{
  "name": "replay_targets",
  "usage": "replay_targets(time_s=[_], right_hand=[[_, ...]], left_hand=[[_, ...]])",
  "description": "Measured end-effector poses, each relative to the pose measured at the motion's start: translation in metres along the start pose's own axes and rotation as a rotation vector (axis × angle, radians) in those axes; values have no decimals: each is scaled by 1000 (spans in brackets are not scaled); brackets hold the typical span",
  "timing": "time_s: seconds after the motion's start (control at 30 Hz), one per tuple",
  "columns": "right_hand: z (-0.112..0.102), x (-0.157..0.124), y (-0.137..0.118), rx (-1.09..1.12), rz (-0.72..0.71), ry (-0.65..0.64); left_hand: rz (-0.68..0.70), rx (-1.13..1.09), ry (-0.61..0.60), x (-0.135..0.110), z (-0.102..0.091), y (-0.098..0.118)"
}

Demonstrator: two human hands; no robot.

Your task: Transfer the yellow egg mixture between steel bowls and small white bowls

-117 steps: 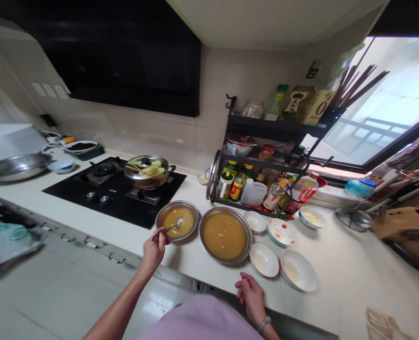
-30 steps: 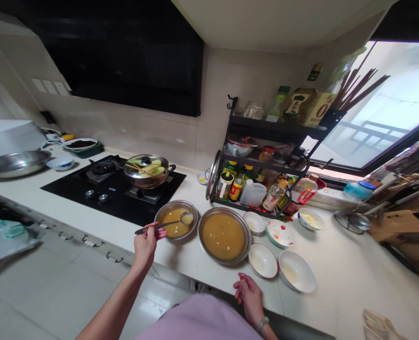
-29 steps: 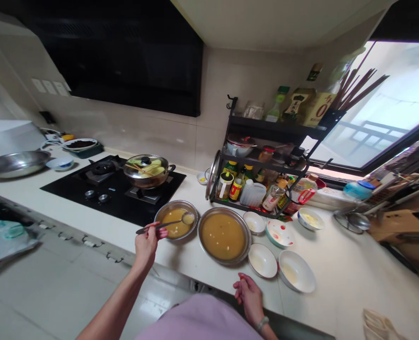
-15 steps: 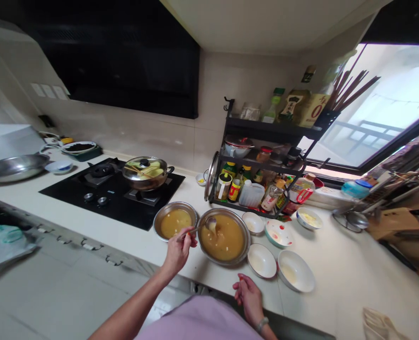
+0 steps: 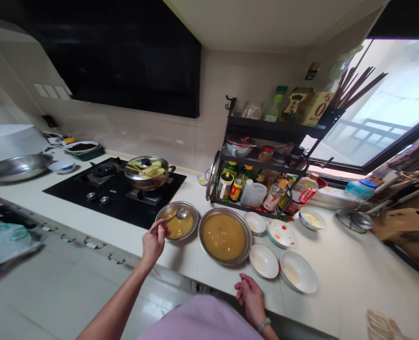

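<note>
My left hand (image 5: pixel 153 243) grips the handle of a metal spoon (image 5: pixel 175 216), whose bowl hangs over the small steel bowl (image 5: pixel 163 211) of yellow-brown liquid. Just to its right stands a larger steel pan (image 5: pixel 245 230) holding the same liquid. My right hand (image 5: pixel 250 295) rests at the counter's front edge with its fingers curled loosely, nothing visible in them, a little in front of a white bowl (image 5: pixel 263 260).
A lidded pot (image 5: pixel 146 172) sits on the black hob (image 5: pixel 89 203). A black spice rack (image 5: pixel 262 165) full of bottles stands behind the pans. Several white bowls (image 5: pixel 298 271) lie to the right. A wok (image 5: pixel 14 166) is at far left.
Half a second ago the spoon was over the larger pan; my left hand has carried it back left over the small bowl. My right hand has stayed put.
</note>
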State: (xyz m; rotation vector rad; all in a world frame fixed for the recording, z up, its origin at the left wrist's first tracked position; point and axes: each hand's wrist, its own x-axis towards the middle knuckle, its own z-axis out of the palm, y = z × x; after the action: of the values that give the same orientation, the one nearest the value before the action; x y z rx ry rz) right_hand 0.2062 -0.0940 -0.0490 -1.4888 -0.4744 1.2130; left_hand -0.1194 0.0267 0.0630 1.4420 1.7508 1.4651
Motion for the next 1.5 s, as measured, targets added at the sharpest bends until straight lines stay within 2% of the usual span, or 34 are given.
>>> replay_targets(time_s=[0.1, 0.2, 0.43, 0.6, 0.97, 1.13, 1.37, 1.5], right_hand=[[0, 0, 0, -4, -6, -2], [1, 0, -1, -9, -1, 1], [1, -2, -2, -16, 4, 0], [1, -1, -2, -9, 5, 0], [1, -1, -2, -8, -2, 1], [1, -1, -2, -11, -5, -6], [1, -2, -2, -11, -4, 0], [1, -2, -1, -11, -13, 6]], left_hand=[[44, 117, -3, 0, -3, -18], [10, 98, -9, -3, 1, -26], [-358, -264, 100, 5, 2, -19], [-463, -437, 168, 8, 0, -18], [-480, -515, 213, 7, -5, -2], [-459, -531, 193, 6, -4, 14], [-449, -567, 45, -8, 11, 48], [-346, -542, -96, -25, 32, 54]])
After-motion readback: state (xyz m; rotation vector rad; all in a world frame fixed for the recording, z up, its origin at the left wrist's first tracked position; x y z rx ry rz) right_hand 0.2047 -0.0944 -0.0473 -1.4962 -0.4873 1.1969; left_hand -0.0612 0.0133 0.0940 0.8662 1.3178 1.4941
